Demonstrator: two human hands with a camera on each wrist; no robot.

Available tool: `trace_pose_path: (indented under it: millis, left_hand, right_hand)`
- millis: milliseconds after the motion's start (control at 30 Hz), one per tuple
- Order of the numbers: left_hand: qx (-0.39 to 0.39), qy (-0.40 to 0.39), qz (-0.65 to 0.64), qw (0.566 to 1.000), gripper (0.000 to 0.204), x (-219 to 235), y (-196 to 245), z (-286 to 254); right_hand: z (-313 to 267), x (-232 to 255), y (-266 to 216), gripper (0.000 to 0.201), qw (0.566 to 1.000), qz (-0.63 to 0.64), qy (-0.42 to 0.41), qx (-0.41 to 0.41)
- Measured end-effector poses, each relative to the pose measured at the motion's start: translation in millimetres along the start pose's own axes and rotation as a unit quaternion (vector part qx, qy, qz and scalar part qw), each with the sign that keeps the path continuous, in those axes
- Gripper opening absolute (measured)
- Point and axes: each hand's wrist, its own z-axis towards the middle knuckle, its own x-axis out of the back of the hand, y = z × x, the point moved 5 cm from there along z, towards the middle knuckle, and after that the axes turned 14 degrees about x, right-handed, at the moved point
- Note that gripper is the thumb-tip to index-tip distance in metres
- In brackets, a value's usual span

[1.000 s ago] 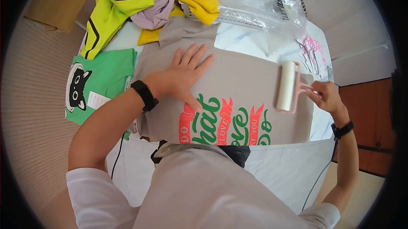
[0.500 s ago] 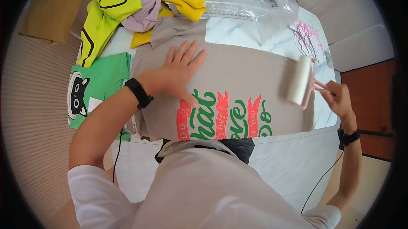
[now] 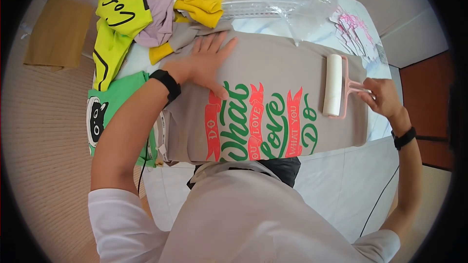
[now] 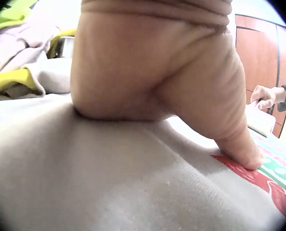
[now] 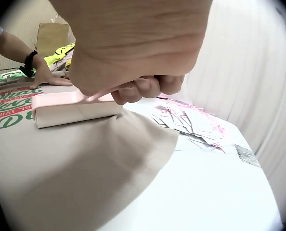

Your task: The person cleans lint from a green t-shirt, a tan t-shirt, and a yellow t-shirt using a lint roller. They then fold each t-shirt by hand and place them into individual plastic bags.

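Fingers of the left hand [image 3: 207, 63] are lying spread on a taupe garment [image 3: 287, 63] with green-and-coral lettering, covering the white marbled tabletop [image 3: 261, 25], in the head view; the right hand [image 3: 382, 98] is gripping a white roller [image 3: 333, 85] by its pink handle. Left wrist view: creases are showing beneath the palm; slackening pressure could let cloth slip. Right wrist view: fabric is puckering beside the roller; dragging could bunch it.

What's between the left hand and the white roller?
Between the left hand and the roller lies grey cloth with a green-and-red print; the head view shows it.
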Motion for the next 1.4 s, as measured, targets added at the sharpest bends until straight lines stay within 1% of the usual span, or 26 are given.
trace_pose_path:
  millis: [100, 200, 233, 267, 333, 400, 467, 500, 600, 700, 767, 800, 867, 967, 1067, 1100, 1167, 1200, 1233, 1267, 1367, 1400]
  left_hand:
    - [-0.007, -0.002, -0.001, 1.0, 0.156, 2, 4, 7]
    - [-0.02, 0.004, -0.008, 1.0, 0.154, 4, 6, 7]
    - [-0.019, 0.004, -0.008, 1.0, 0.154, 4, 7, 7]
    - [-0.019, 0.005, -0.007, 1.0, 0.154, 6, 7, 8]
    - [-0.019, 0.004, -0.005, 1.0, 0.154, 7, 8, 7]
    - [-0.023, 0.0, -0.007, 1.0, 0.154, 7, 9, 7]
    - [-0.025, -0.002, -0.004, 1.0, 0.154, 7, 8, 7]
    - [-0.024, -0.007, -0.008, 1.0, 0.154, 8, 9, 7]
    - [-0.023, -0.018, -0.019, 0.999, 0.154, 13, 9, 6]
    - [-0.04, -0.013, -0.021, 0.999, 0.15, 14, 9, 4]
    - [-0.051, -0.005, -0.007, 0.999, 0.146, 17, 13, -3]
    - [-0.066, 0.025, 0.003, 0.997, 0.14, 19, 15, -7]
    - [-0.094, 0.085, 0.023, 0.992, 0.129, 17, 17, -17]
    - [-0.126, 0.128, -0.008, 0.984, 0.116, 0, 8, -28]
    - [-0.121, 0.103, -0.048, 0.986, 0.115, -16, 0, -51]
    - [-0.121, 0.076, -0.066, 0.988, 0.123, -21, -5, -58]
    - [-0.086, 0.034, -0.047, 0.995, 0.13, -19, -1, -85]
    - [-0.068, 0.013, -0.039, 0.997, 0.134, -19, 1, -95]
    - [-0.064, -0.015, -0.045, 0.997, 0.147, -26, -3, -98]
    - [-0.054, -0.009, -0.03, 0.998, 0.149, -30, -4, -103]
    - [-0.027, -0.008, 0.002, 1.0, 0.155, -40, 1, -110]
    - [-0.02, -0.013, 0.007, 1.0, 0.157, -39, 3, -109]
  right_hand:
    - [-20, -8, -3, 0.035, 0.999, -0.025, 0.005, -0.025]
    - [-50, -5, -3, 0.036, 0.997, -0.056, 0.007, -0.043]
    - [-52, -1, -8, 0.038, 0.996, -0.069, 0.018, -0.048]
    - [-68, 1, -5, 0.039, 0.995, -0.076, 0.013, -0.068]
    - [-126, 10, 3, 0.042, 0.99, -0.093, -0.005, -0.108]
    - [-165, 20, -5, 0.043, 0.984, -0.104, 0.003, -0.147]
    - [-187, 26, -13, 0.044, 0.973, -0.119, 0.014, -0.197]
    - [-194, 28, -16, 0.044, 0.969, -0.131, 0.023, -0.206]
    - [-179, 42, -28, 0.042, 0.969, -0.131, 0.045, -0.206]
    - [-128, 55, -64, 0.037, 0.976, -0.035, 0.091, -0.194]
    - [-82, 51, -92, 0.031, 0.988, 0.006, 0.064, -0.141]
    - [-64, 42, -102, 0.032, 0.994, 0.015, 0.062, -0.086]
    - [-17, 29, -133, 0.034, 0.996, 0.038, 0.071, -0.038]
    - [50, 18, -172, 0.028, 0.992, 0.065, 0.102, 0.045]
    - [100, 7, -201, 0.027, 0.984, 0.123, 0.114, 0.058]
    - [110, 4, -205, 0.027, 0.982, 0.135, 0.113, 0.066]
    - [127, -3, -212, 0.026, 0.978, 0.158, 0.108, 0.086]
    - [132, -5, -212, 0.026, 0.962, 0.226, 0.135, 0.071]
    - [135, -8, -212, 0.025, 0.941, 0.294, 0.159, 0.054]
    - [138, -11, -212, 0.024, 0.915, 0.361, 0.179, 0.036]
    - [144, -21, -213, 0.02, 0.836, 0.485, 0.257, -0.014]
    - [147, -23, -213, 0.017, 0.837, 0.458, 0.298, 0.002]
